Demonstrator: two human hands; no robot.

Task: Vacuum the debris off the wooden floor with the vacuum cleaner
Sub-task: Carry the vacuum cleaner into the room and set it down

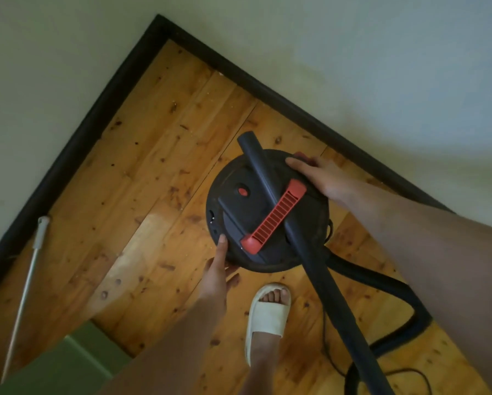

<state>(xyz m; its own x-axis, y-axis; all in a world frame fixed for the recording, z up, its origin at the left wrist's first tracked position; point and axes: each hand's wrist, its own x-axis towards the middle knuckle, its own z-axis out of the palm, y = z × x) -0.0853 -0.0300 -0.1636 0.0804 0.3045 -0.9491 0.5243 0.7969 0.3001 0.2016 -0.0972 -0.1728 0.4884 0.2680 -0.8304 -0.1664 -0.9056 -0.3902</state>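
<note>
A round black vacuum cleaner [239, 218] with a red handle [273, 218] and a red button stands on the wooden floor [142, 172] near the room's corner. A black rigid tube [270, 183] lies across its top, and a black hose [381, 283] curls off to the right. My left hand [215, 272] grips the canister's near-left rim. My right hand [319, 175] holds the far-right rim. Small pale specks of debris [210, 99] dot the boards near the skirting.
Black skirting [82, 138] runs along two pale walls that meet at the top. A thin metal pole [28, 269] leans at the left. A green object [68, 363] sits at the bottom left. My foot in a white slipper [267, 312] stands beside the canister; a thin cord [410, 374] trails right.
</note>
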